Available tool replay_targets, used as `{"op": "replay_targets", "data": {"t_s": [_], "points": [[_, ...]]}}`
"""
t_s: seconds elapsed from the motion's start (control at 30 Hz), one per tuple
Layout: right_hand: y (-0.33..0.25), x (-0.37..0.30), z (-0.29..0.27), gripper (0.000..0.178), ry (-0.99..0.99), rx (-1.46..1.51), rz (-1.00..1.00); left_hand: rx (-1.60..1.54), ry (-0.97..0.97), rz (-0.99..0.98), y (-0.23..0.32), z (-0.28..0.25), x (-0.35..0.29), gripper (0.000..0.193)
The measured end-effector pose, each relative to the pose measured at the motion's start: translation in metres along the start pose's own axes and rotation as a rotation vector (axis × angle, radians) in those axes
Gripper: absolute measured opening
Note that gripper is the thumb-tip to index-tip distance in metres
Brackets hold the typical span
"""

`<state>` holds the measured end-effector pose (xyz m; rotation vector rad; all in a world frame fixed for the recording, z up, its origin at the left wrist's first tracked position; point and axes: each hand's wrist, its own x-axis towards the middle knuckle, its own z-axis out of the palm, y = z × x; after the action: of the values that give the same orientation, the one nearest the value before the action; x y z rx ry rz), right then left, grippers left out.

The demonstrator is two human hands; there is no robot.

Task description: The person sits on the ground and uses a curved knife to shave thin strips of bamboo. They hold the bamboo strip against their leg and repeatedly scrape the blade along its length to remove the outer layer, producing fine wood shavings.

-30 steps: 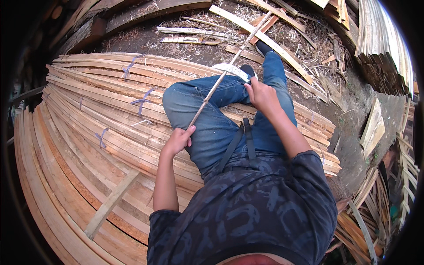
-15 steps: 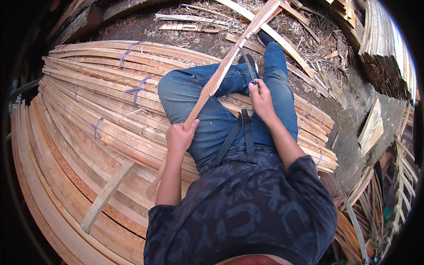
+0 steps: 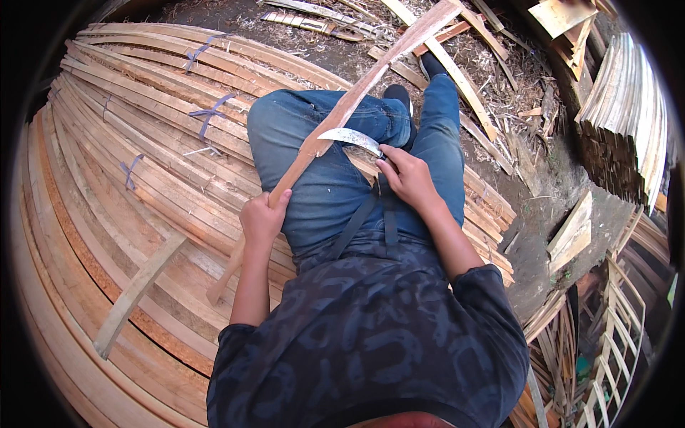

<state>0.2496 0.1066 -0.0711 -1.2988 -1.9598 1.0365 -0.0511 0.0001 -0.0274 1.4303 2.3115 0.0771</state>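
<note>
My left hand is wrapped round a long wooden strip, which slants from beside my left forearm up across my thigh toward the far right. A notch or splintered spot shows along the strip's near part. In my right hand is the dark handle of a knife with a curved, pale blade. The blade's tip reaches the strip's right edge near that rough spot; whether it cuts in, I cannot tell. My legs in blue jeans lie beneath both.
Bundles of long slats, tied with purple bands, spread under and left of me. A short batten lies across the nearer boards. Shavings and a sheath-like wooden piece lie on the ground ahead. Stacked thin boards stand at right.
My right hand has moved a little left and nearer, and the blade has swung from pointing away to lying leftward against the strip. The view has shifted slightly.
</note>
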Motion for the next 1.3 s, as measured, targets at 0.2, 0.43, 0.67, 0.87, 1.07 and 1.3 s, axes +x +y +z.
{"op": "replay_targets", "data": {"t_s": [0.2, 0.43, 0.67, 0.87, 1.07, 1.3], "points": [[-0.002, 0.015, -0.009, 0.024, 0.013, -0.227, -0.072, -0.020, -0.042, 0.016, 0.002, 0.002, 0.013, 0.073], [-0.004, 0.028, -0.015, 0.022, -0.005, -0.403, -0.091, -0.005, -0.048, 0.014, 0.005, -0.003, 0.017, 0.075], [0.009, 0.041, -0.016, 0.023, 0.073, -0.477, -0.124, -0.004, -0.071, -0.016, 0.006, -0.002, 0.019, 0.075], [0.028, 0.060, -0.032, 0.023, 0.135, -0.537, -0.114, 0.034, -0.025, 0.004, 0.005, 0.001, 0.020, 0.077], [0.053, 0.079, -0.053, 0.025, 0.290, -0.595, 0.106, 0.056, -0.018, -0.003, 0.011, -0.002, 0.020, 0.078], [0.046, 0.075, -0.070, 0.028, 0.267, -0.521, 0.185, 0.054, -0.079, -0.065, 0.024, -0.010, 0.024, 0.079]]}}
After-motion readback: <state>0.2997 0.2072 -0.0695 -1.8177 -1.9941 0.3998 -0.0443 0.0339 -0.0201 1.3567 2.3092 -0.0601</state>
